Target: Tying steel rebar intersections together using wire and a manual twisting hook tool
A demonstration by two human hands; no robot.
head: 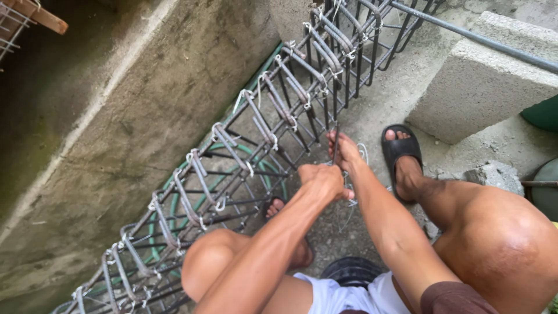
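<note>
While most rings along the steel cage [244,145] already carry wire ties, the left hand [322,180] is clenched on a tool and the right hand [347,152] pinches a rod [336,142] at a joint seemingly not yet tied.

Both forearms are reaching forward and meeting just beside the rebar cage [250,145], the person squatting with knees spread wide. The left hand [321,179] is curling into a tight fist at the cage's near edge. The right hand [344,150] is lying just beyond it, fingers stretching toward the cage bars.
</note>
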